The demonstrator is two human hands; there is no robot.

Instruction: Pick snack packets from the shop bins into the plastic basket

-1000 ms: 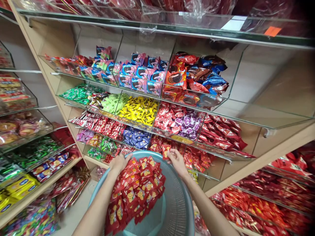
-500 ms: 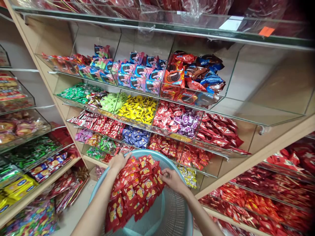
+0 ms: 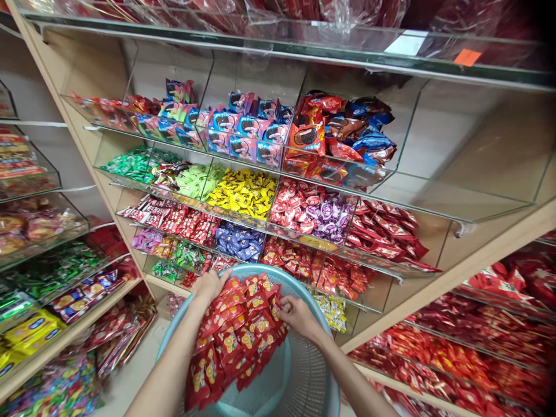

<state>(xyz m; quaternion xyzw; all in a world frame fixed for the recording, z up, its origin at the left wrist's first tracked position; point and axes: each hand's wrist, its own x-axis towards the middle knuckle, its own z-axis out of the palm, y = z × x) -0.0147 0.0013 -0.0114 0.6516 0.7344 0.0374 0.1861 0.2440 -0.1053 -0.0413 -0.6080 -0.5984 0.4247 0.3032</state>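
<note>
A pale blue-green plastic basket (image 3: 310,370) is below me, its rim tilted toward the shelves. Inside, on its left side, lies a thick bunch of red candy packets (image 3: 234,336) printed with orange slices. My left hand (image 3: 209,286) is closed over the far left rim of the basket, right beside the packets; its fingertips are hidden. At the right edge of the bunch, my right hand (image 3: 297,314) pinches a red packet between thumb and fingers.
Glass shelf bins ahead hold cookie packs (image 3: 249,127), yellow candies (image 3: 243,193), purple candies (image 3: 332,217) and blue candies (image 3: 240,240). A wooden divider (image 3: 456,278) slants at right, beside more red packets (image 3: 452,359). Side shelves at left carry yellow packs (image 3: 35,336).
My right hand has shifted slightly left, over the edge of the packets. My left hand and the basket stay in place.
</note>
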